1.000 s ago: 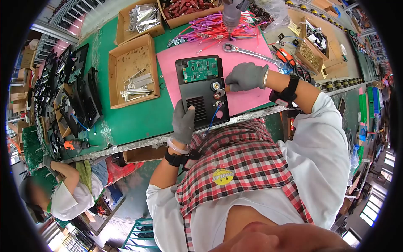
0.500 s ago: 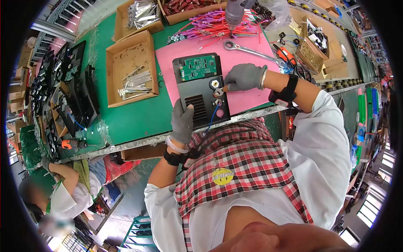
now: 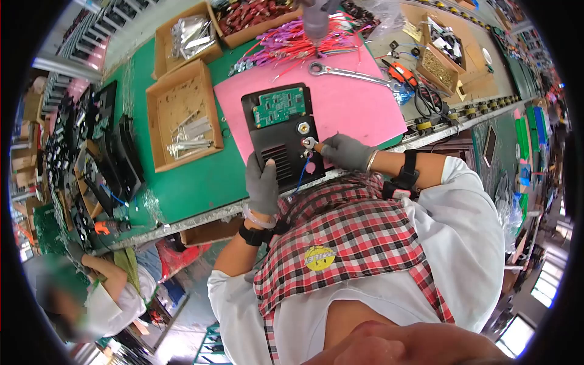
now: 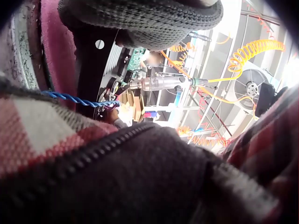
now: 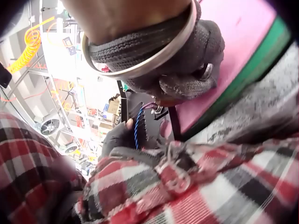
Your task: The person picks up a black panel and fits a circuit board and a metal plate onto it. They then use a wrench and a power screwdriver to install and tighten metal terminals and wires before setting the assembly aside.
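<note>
A black panel (image 3: 258, 135) with a green circuit board (image 3: 280, 107) and vent slots lies on the pink mat. My gloved left hand (image 3: 262, 185) holds its lower left edge, thumb on top. My gloved right hand (image 3: 348, 152), lower right of the panel, grips what looks like a small wrench, mostly hidden in the fist; its silver head (image 3: 309, 143) sits at a metal post on the panel. Above that is a brass-centred nut (image 3: 302, 128). A twisted blue wire (image 5: 137, 126) runs from the lower post towards the apron.
A ratchet wrench (image 3: 350, 73) lies on the mat below purple and red wires (image 3: 292, 42). A power driver (image 3: 315, 24) hangs above them. Left stands a cardboard box (image 3: 176, 97) with metal strips; more black panels (image 3: 97, 158) are stacked beyond. Another person (image 3: 103, 304) works at lower left.
My right hand has swung down towards the table's front edge, turning the wrench about the post. My left hand stays on the panel's edge. The head view has shifted slightly.
</note>
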Tool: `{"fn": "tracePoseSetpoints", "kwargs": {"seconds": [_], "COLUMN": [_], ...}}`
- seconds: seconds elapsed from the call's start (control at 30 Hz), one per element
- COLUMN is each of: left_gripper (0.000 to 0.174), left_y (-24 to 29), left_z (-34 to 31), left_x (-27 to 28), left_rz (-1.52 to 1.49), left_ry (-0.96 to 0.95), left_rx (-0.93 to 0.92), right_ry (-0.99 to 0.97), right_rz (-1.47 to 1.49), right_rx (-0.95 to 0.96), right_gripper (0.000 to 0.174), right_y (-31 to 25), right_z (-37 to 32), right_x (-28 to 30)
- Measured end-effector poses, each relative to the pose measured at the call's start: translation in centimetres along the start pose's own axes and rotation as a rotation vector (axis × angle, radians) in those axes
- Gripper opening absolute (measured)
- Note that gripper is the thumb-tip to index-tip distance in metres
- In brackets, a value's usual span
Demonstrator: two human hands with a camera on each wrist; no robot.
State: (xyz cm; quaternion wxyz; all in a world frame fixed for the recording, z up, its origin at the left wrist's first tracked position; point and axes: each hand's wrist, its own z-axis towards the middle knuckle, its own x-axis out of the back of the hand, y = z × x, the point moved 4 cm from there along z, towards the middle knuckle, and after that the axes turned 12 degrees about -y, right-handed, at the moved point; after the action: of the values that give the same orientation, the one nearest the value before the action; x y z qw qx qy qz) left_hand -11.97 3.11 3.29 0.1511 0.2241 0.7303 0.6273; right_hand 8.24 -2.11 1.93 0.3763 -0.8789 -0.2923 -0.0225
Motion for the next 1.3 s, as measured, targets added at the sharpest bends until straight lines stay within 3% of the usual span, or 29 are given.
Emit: {"fn": "tracePoseSetpoints", "kwargs": {"seconds": [0.13,0.17,0.2,0.27,0.37,0.5,0.53,0.57,0.67,0.7,0.77,0.87,0.93,1.0,1.13,1.2,1.3], "left_gripper": [0.026,0.029,0.031,0.032,0.031,0.034,0.034,0.035,0.033,0.032,0.027,0.018,0.014,0.015,0.027,0.028,0.021], "left_y": [-2.0,-2.4,-1.8,-1.7,-2.0,-2.6,-1.9,-1.2,0.4,0.7,1.8,3.9,6.1,8.3,11.4,10.7,8.2], "left_z": [0.2,0.0,-0.4,-0.8,-1.1,-1.8,-2.0,-2.3,-2.5,-2.6,-2.8,-3.2,-3.1,-2.7,-1.9,-1.5,-1.9], "left_x": [-0.3,0.1,0.0,0.8,1.5,2.4,2.5,2.9,3.7,3.9,4.3,4.7,4.4,2.8,-1.9,-2.9,-1.9], "left_rz": [-0.299,-0.406,-0.599,-0.612,-0.351,0.341,0.469,0.600,0.793,0.821,0.805,0.841,0.917,1.020,1.070,1.084,1.095], "left_ry": [0.005,-0.076,-0.061,-0.096,-0.080,0.019,-0.008,-0.035,-0.093,-0.108,-0.031,0.031,0.023,-0.017,-0.162,-0.230,-0.247], "left_rx": [0.002,0.061,0.121,0.191,0.111,0.178,0.168,0.159,0.235,0.281,0.132,-0.066,-0.265,-0.538,-0.882,-0.928,-0.780], "right_ry": [-0.014,0.064,0.133,0.263,0.424,0.747,0.745,0.869,0.737,0.755,0.784,0.851,0.856,0.627,0.135,-0.154,-0.291], "right_rz": [-0.118,-0.331,-0.401,-0.533,-0.754,-0.902,-0.728,-0.663,-0.524,-0.532,-0.550,0.141,0.374,0.351,-0.144,-0.121,-0.141], "right_rx": [0.026,0.173,0.173,0.164,0.215,0.363,0.149,0.065,0.003,0.047,0.132,0.276,0.420,0.477,0.606,0.602,0.592], "right_gripper": [0.041,0.037,0.035,0.032,0.022,0.017,0.017,0.019,0.022,0.022,0.023,0.020,0.018,0.020,0.023,0.027,0.031], "right_y": [-1.3,-1.8,-1.9,-2.0,0.7,0.1,-0.5,0.0,2.7,3.3,4.4,5.2,4.2,1.0,-5.2,-8.5,-10.1], "right_z": [-1.0,-1.5,-1.8,-2.4,-0.8,-1.4,-1.8,-1.4,2.1,2.9,3.8,0.9,-2.4,-5.1,-5.5,-6.0,-4.2], "right_x": [1.8,2.9,4.2,6.7,7.2,11.8,14.1,15.9,19.0,19.3,19.6,18.9,16.2,11.9,4.6,2.2,0.7]}}
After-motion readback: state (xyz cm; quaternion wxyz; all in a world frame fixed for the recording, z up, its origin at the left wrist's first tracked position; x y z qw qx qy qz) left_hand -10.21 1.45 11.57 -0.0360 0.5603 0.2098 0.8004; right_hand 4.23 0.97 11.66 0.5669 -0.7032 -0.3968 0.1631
